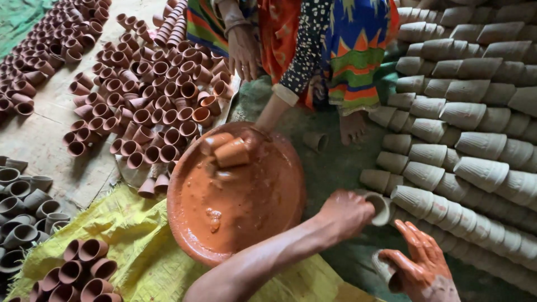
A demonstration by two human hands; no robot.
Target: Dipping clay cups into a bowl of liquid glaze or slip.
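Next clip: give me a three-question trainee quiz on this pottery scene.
1. True or false: the left hand grips an unpainted grey cup.
2. The liquid in the round basin is: A orange, B white, C blue?
3. Fill in: the other person's hand holds wet cups over the ____.
Key: 1 true; 2 A; 3 basin.

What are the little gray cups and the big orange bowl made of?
The ribbed pale gray cups look like raw, unfired clay: dull, chalky, no shine. The wide round orange basin seems clay or metal, hard to tell under its wet, glossy orange slip. The small reddish-brown cups look like slip-coated clay, matte.
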